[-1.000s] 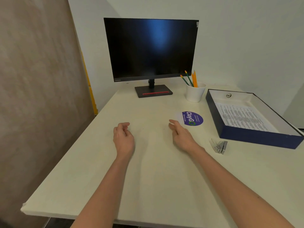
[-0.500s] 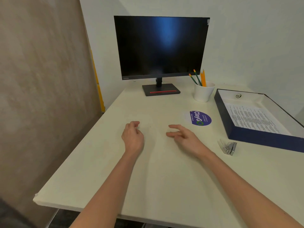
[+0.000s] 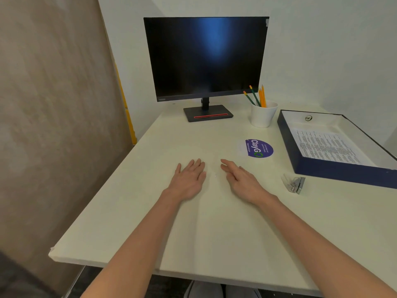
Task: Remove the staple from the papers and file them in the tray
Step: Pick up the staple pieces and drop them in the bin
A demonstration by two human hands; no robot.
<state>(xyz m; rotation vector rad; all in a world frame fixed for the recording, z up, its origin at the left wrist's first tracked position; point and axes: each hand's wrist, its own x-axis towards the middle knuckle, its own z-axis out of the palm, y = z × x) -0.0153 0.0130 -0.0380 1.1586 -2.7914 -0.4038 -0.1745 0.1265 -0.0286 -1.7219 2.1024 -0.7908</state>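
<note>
The printed papers (image 3: 328, 147) lie inside the dark blue tray (image 3: 335, 172) at the right of the desk. A small clear and metal staple remover (image 3: 293, 183) rests on the desk just in front of the tray's near wall. My left hand (image 3: 189, 179) lies flat on the desk at the centre, fingers spread, holding nothing. My right hand (image 3: 238, 179) is beside it, palm down with fingers extended, also empty. A tiny bright speck (image 3: 215, 175), too small to identify, lies on the desk between the two hands.
A dark monitor (image 3: 206, 59) stands at the back on its stand. A white cup of pencils (image 3: 263, 114) sits to its right. A round purple sticker (image 3: 257, 148) lies on the desk between the cup and my right hand. A brown panel runs along the left.
Both hands went from loosely curled to flat with fingers spread on the desk. The right hand moved left, closer to the left hand. The view shifted left.
</note>
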